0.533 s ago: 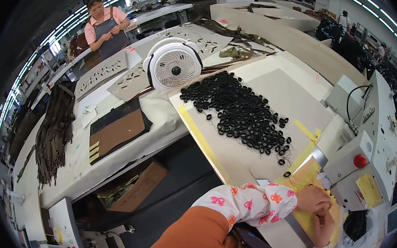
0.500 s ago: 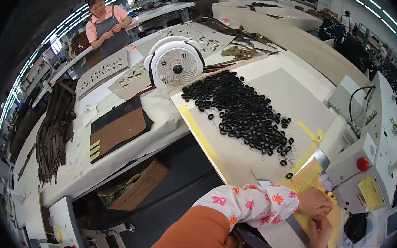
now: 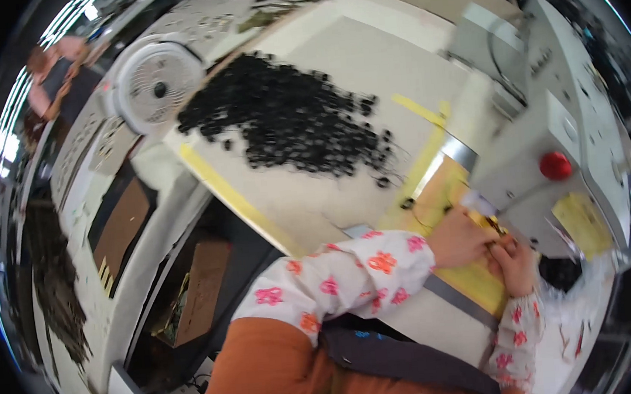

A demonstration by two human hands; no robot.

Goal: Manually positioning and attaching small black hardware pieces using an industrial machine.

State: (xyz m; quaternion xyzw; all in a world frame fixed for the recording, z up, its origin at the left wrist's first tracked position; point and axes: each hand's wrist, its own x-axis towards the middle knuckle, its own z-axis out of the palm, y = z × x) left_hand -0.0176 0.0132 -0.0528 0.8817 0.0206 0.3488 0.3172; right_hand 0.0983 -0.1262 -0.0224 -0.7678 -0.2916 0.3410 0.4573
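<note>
My left hand [image 3: 461, 239] reaches in from the left, in a white sleeve with pink and orange flowers. Its fingers are bent and meet those of my right hand [image 3: 515, 264], curled in front of the white sewing machine [image 3: 530, 152]. Both hands look closed at the fingertips; whatever lies between them is too small and blurred to name. Under them is a yellow-covered work surface [image 3: 479, 279]. Beyond the left hand, a single black ring [image 3: 407, 204] with a loose thread lies apart from a large heap of small black rings [image 3: 280, 118] on the pale board.
A round red button [image 3: 555, 166] sticks out of the machine. A white fan [image 3: 160, 87] stands beyond the board's left corner. Brown panels [image 3: 121, 227] and dark straps [image 3: 53, 269] lie on the left table, above an open cardboard box [image 3: 203, 291]. Another person [image 3: 62, 83] stands far left.
My view has swung right and down, so the heap, fan and other person appear farther left. More of my right sleeve shows. My hands stay together at the machine.
</note>
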